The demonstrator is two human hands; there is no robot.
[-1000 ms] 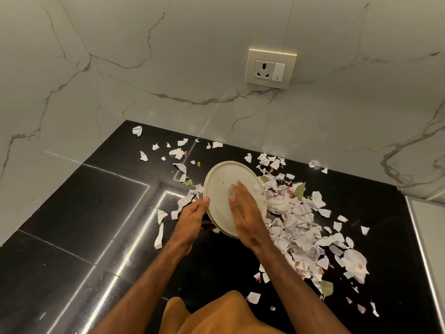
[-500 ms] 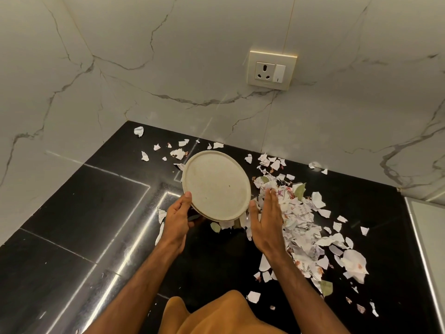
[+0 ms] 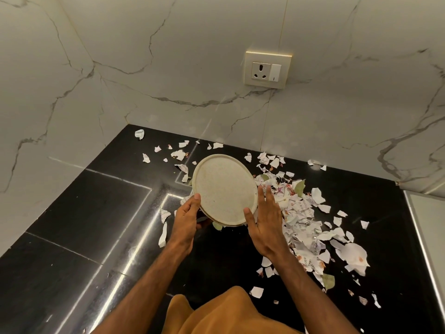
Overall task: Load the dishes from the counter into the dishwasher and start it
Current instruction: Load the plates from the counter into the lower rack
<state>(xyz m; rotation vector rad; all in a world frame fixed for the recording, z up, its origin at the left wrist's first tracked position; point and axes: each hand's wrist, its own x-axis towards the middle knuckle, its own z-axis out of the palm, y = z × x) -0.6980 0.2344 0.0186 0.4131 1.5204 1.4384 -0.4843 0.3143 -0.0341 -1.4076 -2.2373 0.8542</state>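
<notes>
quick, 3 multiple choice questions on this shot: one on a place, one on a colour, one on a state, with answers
1. Where do most torn white paper scraps lie, relative to the round cream speckled plate? A left of it; B right of it; C on it.
2. What colour is the polished stone counter? A white; B black; C brown.
3. What is the left hand doing? A gripping the plate's rim; B lying flat on the counter; C holding a scrap.
Answers: 1 B, the thick pile spreads right of the plate. 2 B, glossy black shows between scraps. 3 A, its thumb lies over the rim.
</notes>
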